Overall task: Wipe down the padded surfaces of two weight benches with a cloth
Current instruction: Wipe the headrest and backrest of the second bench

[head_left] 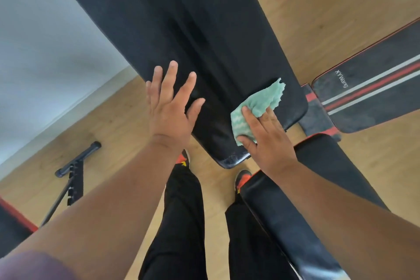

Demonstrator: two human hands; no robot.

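Observation:
A long black padded backrest [172, 29] of a weight bench slopes up and away from me across the middle of the view. My left hand [170, 107] lies flat on its lower left part, fingers spread, holding nothing. My right hand [266, 138] presses a green cloth [256, 107] onto the pad's lower right corner, fingers on top of the cloth. The seat pad [302, 209] of this bench sits under my right forearm. A second bench pad [372, 93], black with red and grey stripes and white lettering, lies at the right.
Wooden floor [318, 18] surrounds the benches. A black metal foot bar and strut [77, 161] rest on the floor at lower left, beside a red-edged pad corner [11, 220]. A pale wall [41, 52] runs along the left. My legs and shoes stand between the pads.

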